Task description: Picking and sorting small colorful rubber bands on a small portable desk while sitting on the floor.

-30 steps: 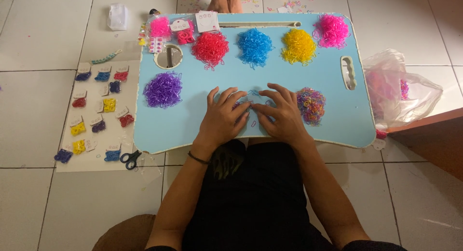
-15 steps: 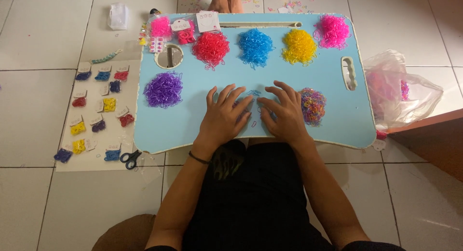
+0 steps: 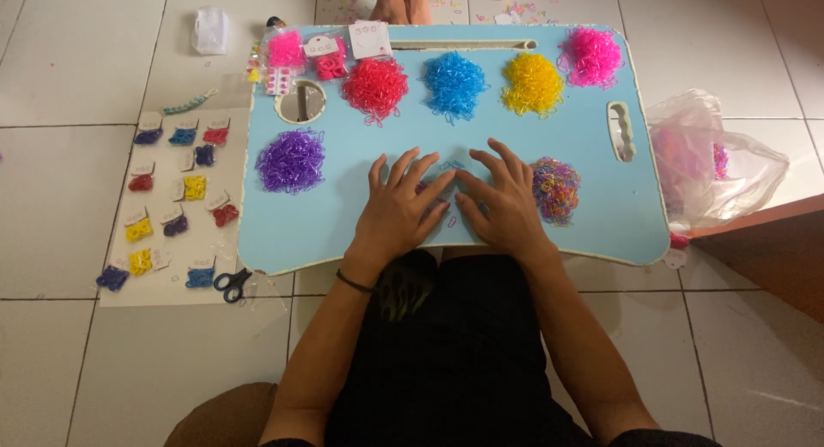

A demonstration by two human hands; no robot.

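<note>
**Hands flat on tray, sorting part done**

Both hands rest palm down on the near middle of the light blue tray [image 3: 601,215]. The left hand [image 3: 403,211] and the right hand [image 3: 502,206] lie side by side, fingers spread and index tips nearly meeting. Neither hand grips anything. A few loose bands [image 3: 450,166] show at the fingertips, one blue at the far edge and a pinkish one nearer; whether more lie under the palms cannot be told.

Just right of the right hand sits a mixed pile [image 3: 556,189] of many colours, not yet separated. It is smaller than the sorted heaps.

Sorted heaps stand apart on the tray: purple pile [image 3: 292,161] to the left, then along the far side red pile [image 3: 375,87], blue pile [image 3: 454,84], yellow pile [image 3: 533,82] and pink pile [image 3: 590,55].

On the floor to the left, a sheet [image 3: 116,284] carries small cards [image 3: 176,185] with bands in blue, red, yellow and purple. Scissors [image 3: 230,284] lie at its near right corner. A clear bag [image 3: 712,159] holding pink bands lies right of the tray.

Judgement: sorting by colour appears well advanced, with the mixed pile remaining; carding is begun, and the large heaps suggest much is left.
</note>
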